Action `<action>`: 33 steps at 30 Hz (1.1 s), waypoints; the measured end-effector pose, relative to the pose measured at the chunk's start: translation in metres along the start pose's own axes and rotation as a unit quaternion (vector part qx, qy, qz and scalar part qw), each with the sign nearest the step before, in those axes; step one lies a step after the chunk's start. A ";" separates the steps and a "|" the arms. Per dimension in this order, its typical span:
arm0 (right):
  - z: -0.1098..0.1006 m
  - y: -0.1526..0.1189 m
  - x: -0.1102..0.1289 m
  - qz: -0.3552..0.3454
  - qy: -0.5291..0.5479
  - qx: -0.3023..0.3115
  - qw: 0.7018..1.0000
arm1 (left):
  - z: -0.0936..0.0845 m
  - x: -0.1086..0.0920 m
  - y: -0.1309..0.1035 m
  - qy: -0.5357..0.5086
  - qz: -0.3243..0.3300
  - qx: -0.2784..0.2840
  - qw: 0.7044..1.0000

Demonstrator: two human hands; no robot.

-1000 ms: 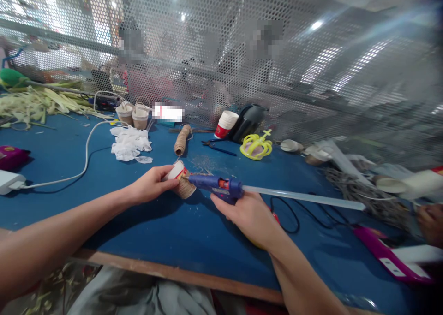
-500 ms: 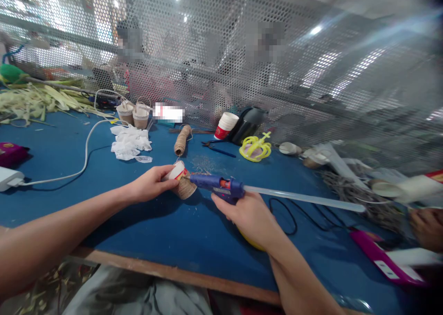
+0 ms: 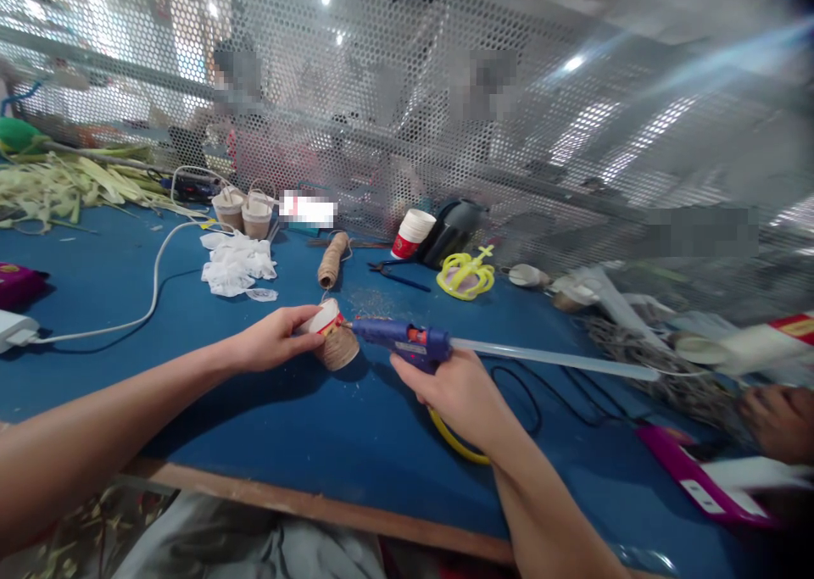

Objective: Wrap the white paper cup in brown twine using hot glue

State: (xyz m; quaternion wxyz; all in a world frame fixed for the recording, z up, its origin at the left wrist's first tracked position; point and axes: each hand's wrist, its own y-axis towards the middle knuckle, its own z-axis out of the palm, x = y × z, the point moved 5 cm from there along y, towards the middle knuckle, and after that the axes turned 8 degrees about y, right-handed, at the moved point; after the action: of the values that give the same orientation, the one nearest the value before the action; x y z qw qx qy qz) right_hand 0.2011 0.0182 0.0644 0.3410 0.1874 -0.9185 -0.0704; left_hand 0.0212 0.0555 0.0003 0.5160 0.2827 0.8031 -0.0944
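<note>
My left hand [image 3: 280,338] grips a paper cup [image 3: 337,347] by its rim end, tilted on its side just over the table. Brown twine is wound round the cup's lower part, and a red and white band of bare paper shows beside it. In my right hand [image 3: 454,392] is a blue glue gun [image 3: 402,340], its nozzle at the cup's bare band by the twine; I cannot tell whether it touches. A long clear glue stick [image 3: 553,355] juts from the back of the gun. Beyond the cup lies a roll of twine [image 3: 331,261].
Behind stand two twine-wrapped cups [image 3: 257,217], stacked paper cups [image 3: 412,233], pliers [image 3: 400,276] and a yellow crown-shaped piece [image 3: 467,275]. White gloves [image 3: 236,261] lie left. A purple power strip [image 3: 703,477], cords and another person's hand [image 3: 779,418] are at right. Perforated metal closes the back.
The glue gun's nozzle has drawn slightly back along the cup's band. Both hands keep their hold, and the view has shifted a little.
</note>
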 end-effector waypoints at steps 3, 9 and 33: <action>-0.001 0.000 -0.002 -0.002 -0.005 -0.002 1.000 | -0.001 0.000 0.000 0.020 0.006 0.003 1.000; -0.002 -0.001 -0.002 0.006 -0.004 -0.003 1.000 | -0.002 -0.003 -0.001 0.031 0.014 0.012 0.999; -0.002 -0.001 -0.003 0.026 0.003 0.004 1.000 | -0.004 -0.006 -0.001 0.075 0.022 0.022 0.997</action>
State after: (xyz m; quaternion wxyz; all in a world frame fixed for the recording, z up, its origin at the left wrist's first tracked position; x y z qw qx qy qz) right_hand 0.2044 0.0180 0.0638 0.3445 0.1654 -0.9223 -0.0572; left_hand 0.0195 0.0541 0.0067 0.4498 0.3179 0.8309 -0.0793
